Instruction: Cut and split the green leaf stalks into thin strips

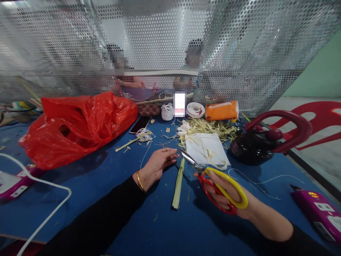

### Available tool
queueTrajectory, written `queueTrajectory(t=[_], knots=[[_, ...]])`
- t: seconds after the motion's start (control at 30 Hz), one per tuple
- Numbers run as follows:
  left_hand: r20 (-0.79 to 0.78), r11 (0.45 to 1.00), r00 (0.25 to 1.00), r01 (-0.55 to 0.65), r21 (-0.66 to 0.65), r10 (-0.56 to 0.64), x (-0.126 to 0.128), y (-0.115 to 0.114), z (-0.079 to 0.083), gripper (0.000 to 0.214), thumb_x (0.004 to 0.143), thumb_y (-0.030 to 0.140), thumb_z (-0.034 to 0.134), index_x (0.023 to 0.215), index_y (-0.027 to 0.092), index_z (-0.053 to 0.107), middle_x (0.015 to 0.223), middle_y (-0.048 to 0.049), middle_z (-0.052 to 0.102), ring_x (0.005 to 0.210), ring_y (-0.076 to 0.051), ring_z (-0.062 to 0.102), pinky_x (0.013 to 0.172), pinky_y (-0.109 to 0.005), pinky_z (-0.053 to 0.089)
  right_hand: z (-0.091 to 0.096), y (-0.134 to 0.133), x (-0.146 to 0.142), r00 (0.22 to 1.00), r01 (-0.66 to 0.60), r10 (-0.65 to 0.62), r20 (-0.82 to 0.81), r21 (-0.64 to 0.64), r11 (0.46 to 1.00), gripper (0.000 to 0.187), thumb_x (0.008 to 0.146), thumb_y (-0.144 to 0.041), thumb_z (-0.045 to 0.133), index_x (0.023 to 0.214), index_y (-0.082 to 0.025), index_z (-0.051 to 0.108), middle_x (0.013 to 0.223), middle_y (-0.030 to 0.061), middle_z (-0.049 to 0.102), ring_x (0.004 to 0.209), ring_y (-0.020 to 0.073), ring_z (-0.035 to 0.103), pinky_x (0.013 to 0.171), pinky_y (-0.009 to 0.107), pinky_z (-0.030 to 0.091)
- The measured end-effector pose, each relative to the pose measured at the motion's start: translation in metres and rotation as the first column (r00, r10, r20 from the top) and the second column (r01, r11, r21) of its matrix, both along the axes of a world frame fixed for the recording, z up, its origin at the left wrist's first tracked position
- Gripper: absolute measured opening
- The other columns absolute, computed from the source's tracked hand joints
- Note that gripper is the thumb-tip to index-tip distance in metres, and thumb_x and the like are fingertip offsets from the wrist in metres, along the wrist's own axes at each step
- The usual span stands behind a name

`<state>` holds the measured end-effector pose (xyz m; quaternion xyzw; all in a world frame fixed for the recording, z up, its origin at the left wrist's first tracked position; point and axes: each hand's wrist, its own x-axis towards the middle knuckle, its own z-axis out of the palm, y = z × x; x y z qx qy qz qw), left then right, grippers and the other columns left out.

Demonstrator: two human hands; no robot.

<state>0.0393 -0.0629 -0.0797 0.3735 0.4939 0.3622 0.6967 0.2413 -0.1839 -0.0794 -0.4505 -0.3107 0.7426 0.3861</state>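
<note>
My right hand grips scissors with yellow and red handles. Their metal blades look closed or nearly so, and the tips point up and left toward my left fingertips. My left hand, with a gold bangle at the wrist, has its thumb and fingers drawn together in a pinch. What sits between those fingers is too small or hidden to make out. Between my hands a pale green folded leaf strip lies lengthwise on the blue table, its upper end near the scissor blades.
Beyond my hands lie leaf scraps, white paper, thread, a phone, a ribbon spool and an orange packet. A red plastic bag fills the left; a dark kettle stands right. Behind perforated metal sit two people.
</note>
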Motion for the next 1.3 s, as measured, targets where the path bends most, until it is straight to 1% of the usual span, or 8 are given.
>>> queueTrajectory(t=[0.2, 0.4, 0.57, 0.67, 0.73, 0.93, 1.07, 1.3], knots=[[-0.169, 0.964, 0.981, -0.048, 0.260, 0.095, -0.006, 0.011, -0.003, 0.023, 0.068, 0.035, 0.071, 0.072, 0.015, 0.060, 0.065, -0.0015, 0.063, 0.058, -0.011, 0.060, 0.062, -0.024, 0.049, 0.011, 0.007, 0.014, 0.948, 0.073, -0.124, 0.294, 0.176, 0.982, 0.047, 0.073, -0.053, 0.067, 0.105, -0.020, 0.060, 0.058, -0.0064, 0.047, 0.035, 0.0025, 0.030, 0.032, 0.017, 0.022], [-0.463, 0.804, 0.867, 0.138, 0.579, 0.184, -0.010, 0.033, 0.005, 0.015, 0.070, 0.031, 0.065, 0.067, 0.017, 0.064, 0.059, 0.0004, 0.062, 0.059, -0.014, 0.057, 0.064, -0.027, 0.045, 0.000, 0.010, 0.019, 0.650, -0.070, -0.306, 0.696, 0.456, 0.887, 0.044, 0.072, -0.041, 0.067, 0.110, -0.019, 0.062, 0.070, -0.0003, 0.062, 0.062, 0.0160, 0.056, 0.055, 0.026, 0.044], [-0.628, 0.657, 0.728, 0.335, 0.675, 0.274, -0.005, 0.052, 0.023, 0.037, 0.065, 0.008, 0.064, 0.101, 0.015, 0.067, 0.114, -0.0125, 0.065, 0.109, -0.028, 0.055, 0.092, -0.036, 0.038, -0.001, 0.011, 0.022, 0.427, -0.160, -0.374, 0.823, 0.476, 0.865, 0.049, 0.076, -0.039, 0.055, 0.121, -0.018, 0.055, 0.067, 0.0005, 0.063, 0.062, 0.0196, 0.059, 0.057, 0.029, 0.044], [-0.701, 0.502, 0.539, 0.492, 0.712, 0.466, -0.005, 0.046, 0.037, 0.046, 0.074, 0.005, 0.054, 0.119, 0.013, 0.057, 0.139, -0.0175, 0.044, 0.126, -0.031, 0.040, 0.101, -0.040, 0.030, 0.001, 0.013, 0.025, 0.338, -0.155, -0.396, 0.854, 0.466, 0.871, 0.051, 0.076, -0.040, 0.054, 0.122, -0.019, 0.054, 0.074, 0.0038, 0.068, 0.066, 0.0225, 0.062, 0.062, 0.033, 0.046], [-0.752, 0.423, 0.351, 0.659, 0.622, 0.559, -0.004, 0.035, 0.042, 0.029, 0.083, 0.015, 0.050, 0.110, 0.016, 0.062, 0.122, -0.0148, 0.058, 0.110, -0.028, 0.052, 0.092, -0.037, 0.037, 0.001, 0.014, 0.026, 0.315, -0.159, -0.405, 0.858, 0.468, 0.869, 0.052, 0.076, -0.042, 0.054, 0.124, -0.019, 0.053, 0.077, 0.0052, 0.069, 0.068, 0.0235, 0.063, 0.064, 0.034, 0.046], [-0.891, 0.588, 0.435, 0.690, 0.423, 0.130, 0.014, 0.001, 0.020, 0.029, 0.071, 0.047, 0.065, 0.061, 0.021, 0.062, 0.069, -0.0038, 0.062, 0.070, -0.020, 0.058, 0.062, -0.028, 0.037, 0.000, 0.009, 0.022, 0.287, -0.230, -0.447, 0.847, 0.514, 0.826, 0.055, 0.077, -0.042, 0.054, 0.126, -0.018, 0.054, 0.072, 0.0062, 0.069, 0.064, 0.0244, 0.064, 0.058, 0.032, 0.043], [-0.831, 0.673, 0.556, 0.602, 0.430, 0.033, 0.018, 0.001, 0.004, 0.018, 0.056, 0.029, 0.074, 0.053, 0.022, 0.058, 0.060, -0.0006, 0.060, 0.065, -0.019, 0.057, 0.060, -0.026, 0.036, -0.003, 0.007, 0.018, 0.203, -0.282, -0.444, 0.872, 0.487, 0.827, 0.056, 0.079, -0.042, 0.052, 0.129, -0.016, 0.051, 0.076, 0.0098, 0.071, 0.066, 0.0277, 0.066, 0.057, 0.033, 0.042], [-0.611, 0.767, 0.791, 0.376, 0.520, 0.027, 0.000, 0.019, 0.045, 0.015, 0.076, 0.034, 0.053, 0.070, 0.020, 0.055, 0.069, -0.0030, 0.068, 0.063, -0.016, 0.062, 0.057, -0.024, 0.043, -0.013, 0.007, 0.010, 0.106, -0.393, -0.429, 0.897, 0.434, 0.811, 0.054, 0.082, -0.033, 0.048, 0.131, -0.012, 0.048, 0.090, 0.0166, 0.072, 0.077, 0.0312, 0.069, 0.063, 0.036, 0.048]])
